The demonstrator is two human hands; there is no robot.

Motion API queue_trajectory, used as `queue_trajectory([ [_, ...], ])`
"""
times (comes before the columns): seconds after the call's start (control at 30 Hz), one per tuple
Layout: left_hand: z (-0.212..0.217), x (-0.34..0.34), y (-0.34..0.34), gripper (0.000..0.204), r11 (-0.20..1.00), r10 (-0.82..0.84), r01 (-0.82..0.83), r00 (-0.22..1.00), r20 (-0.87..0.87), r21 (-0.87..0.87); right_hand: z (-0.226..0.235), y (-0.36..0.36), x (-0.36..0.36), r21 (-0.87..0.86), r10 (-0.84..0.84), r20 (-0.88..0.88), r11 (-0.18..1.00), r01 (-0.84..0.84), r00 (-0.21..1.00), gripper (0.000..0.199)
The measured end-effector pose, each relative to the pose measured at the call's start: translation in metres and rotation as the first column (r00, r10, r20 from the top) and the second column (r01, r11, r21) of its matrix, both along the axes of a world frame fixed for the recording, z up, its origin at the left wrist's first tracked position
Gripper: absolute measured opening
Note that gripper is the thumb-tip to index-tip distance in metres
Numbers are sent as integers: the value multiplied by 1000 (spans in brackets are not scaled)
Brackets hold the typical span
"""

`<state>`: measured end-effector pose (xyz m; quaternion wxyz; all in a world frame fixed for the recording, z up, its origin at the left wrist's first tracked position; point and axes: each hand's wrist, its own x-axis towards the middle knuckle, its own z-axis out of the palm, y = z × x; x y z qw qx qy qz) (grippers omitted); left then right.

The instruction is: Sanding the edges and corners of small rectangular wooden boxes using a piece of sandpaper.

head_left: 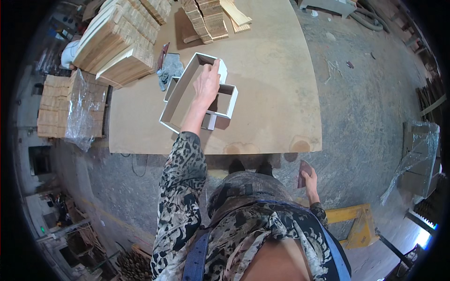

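Left hand (206,83) closed over the far rim of a long white-edged wooden box (185,91), upper centre of the frame, on the brown table (272,93). Right hand (309,180) low at right, fingers pinched around a small dark sanding pad (303,169). Stacked wooden slats (117,42) upper left.

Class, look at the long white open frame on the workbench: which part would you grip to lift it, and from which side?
Probably grip a long side wall of the long white frame, coming from above: it lies flat, open side up, so fingers can hook over the thin wall's top edge. The left hand reaches in at its far end, near the square white frame.
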<state>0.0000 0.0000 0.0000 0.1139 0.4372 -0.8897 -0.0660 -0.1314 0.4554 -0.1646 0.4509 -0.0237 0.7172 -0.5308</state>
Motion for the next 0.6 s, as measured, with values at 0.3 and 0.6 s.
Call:
queue_trajectory([
  [0.3,-26,-34,3,42,985,-94,85,994,-55,-147,-10,32,-38,-11,-151,-32,989,151,988,27],
  [0.6,-36,-31,-1,31,990,-68,48,987,-145,-133,-12,17,-13,36,-87,-12,996,88,996,30],
])
